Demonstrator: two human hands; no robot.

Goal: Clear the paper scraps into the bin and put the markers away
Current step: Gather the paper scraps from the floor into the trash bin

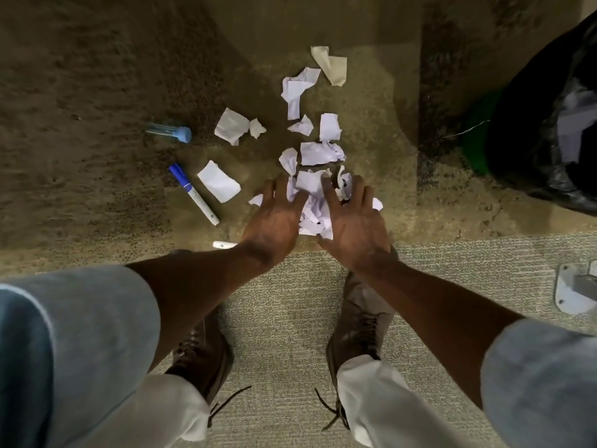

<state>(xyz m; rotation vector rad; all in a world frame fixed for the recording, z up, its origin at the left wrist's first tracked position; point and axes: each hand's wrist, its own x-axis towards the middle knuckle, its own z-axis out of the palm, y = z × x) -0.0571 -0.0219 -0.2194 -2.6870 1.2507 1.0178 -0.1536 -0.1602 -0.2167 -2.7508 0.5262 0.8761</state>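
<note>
Several torn white paper scraps (318,153) lie scattered on the brown carpet, with one tan scrap (332,66) farthest away. My left hand (274,216) and my right hand (357,221) rest palm down, fingers spread, on either side of a small heap of scraps (311,202), touching it. A blue-capped white marker (193,193) lies to the left. The end of a second white marker (223,245) pokes out beside my left wrist. A clear tube with a blue cap (171,132) lies farther left. The bin with a black liner (555,124) stands at the right.
My two brown laced boots (358,321) stand on a lighter grey carpet strip below the scraps. A metal floor bracket (575,291) sits at the right edge. A green part of the bin (478,137) shows beside the black liner.
</note>
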